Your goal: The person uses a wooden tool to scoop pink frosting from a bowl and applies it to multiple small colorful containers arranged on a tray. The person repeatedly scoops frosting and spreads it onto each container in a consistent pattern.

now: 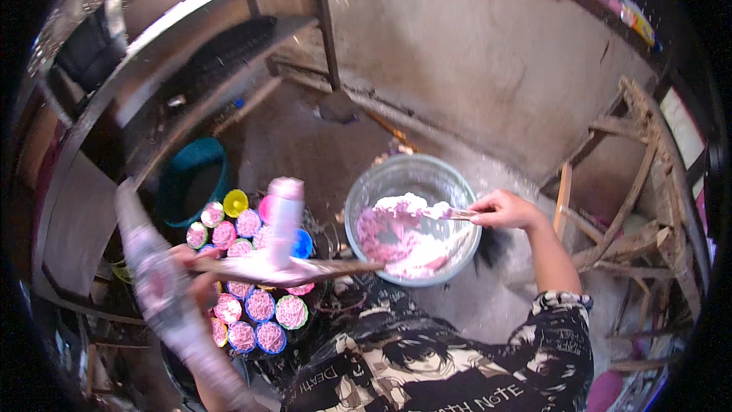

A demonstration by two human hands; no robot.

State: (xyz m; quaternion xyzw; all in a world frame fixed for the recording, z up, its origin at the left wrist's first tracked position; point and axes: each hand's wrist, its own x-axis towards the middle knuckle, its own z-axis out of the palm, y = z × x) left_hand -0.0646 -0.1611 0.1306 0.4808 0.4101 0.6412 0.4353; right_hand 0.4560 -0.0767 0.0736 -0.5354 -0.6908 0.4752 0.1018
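Note:
My right hand (503, 210) grips a spoon (446, 213) whose tip rests in a heap of pink and white mixture (404, 236) inside a round metal bowl (396, 164). My left hand (194, 271), blurred, is closed around a long wooden stick (335, 265) that reaches right to the bowl's near rim. A pale pink and white cylinder (286, 217) stands blurred just above the stick. Below and around the left hand sit several small coloured cups (255, 309) filled with pink mixture. A pale blurred band (156, 278) crosses in front of the left arm.
A teal basket (191, 179) stands behind the cups. A dark shelf unit (152, 61) runs along the left. A rough wooden frame (633, 206) stands at the right, and a bare concrete wall (473, 46) rises beyond the bowl.

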